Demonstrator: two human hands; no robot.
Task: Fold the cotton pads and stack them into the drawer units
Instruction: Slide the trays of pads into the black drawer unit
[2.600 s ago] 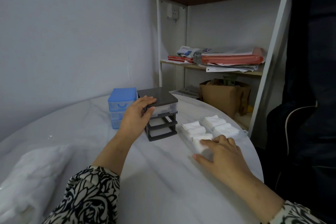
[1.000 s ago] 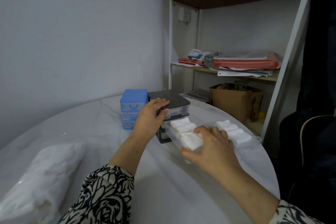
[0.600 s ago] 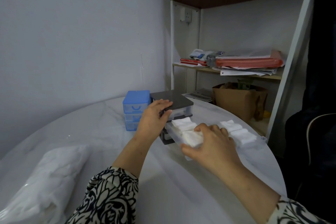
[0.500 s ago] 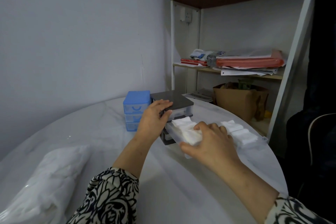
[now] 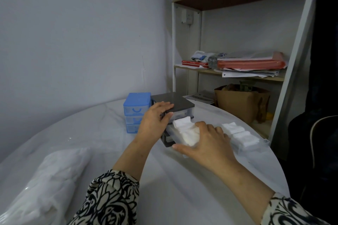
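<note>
Two drawer units stand side by side at the far edge of the white table [image 5: 102,133]: a blue drawer unit [image 5: 136,112] with three drawers stacked, and just to its right, touching or nearly so, a grey drawer unit [image 5: 173,103] with a dark flat top. The left hand [image 5: 155,120] rests on the grey unit's front left corner, fingers laid over the top edge and the thumb against the front, steadying it. One clear drawer [image 5: 172,133] sits partly slid into the grey unit's middle slot, and it carries two stacks of folded cotton pads [image 5: 182,123], one behind the other. The right hand [image 5: 204,142] lies over the drawer's near end, fingers spread and bent down on the nearer stack, thumb stretched along the front edge; whether it truly clasps the drawer's rim is hard to say, since the palm hides it. To the right, a second clear drawer [image 5: 256,149] rests on the table, holding what looks like three more stacks of pads [image 5: 239,133]. One plastic bag [image 5: 45,179] of white material lies at the near left. Behind stands a shelf [image 5: 237,76] bearing papers, with one brown paper bag [image 5: 241,104] below.
</note>
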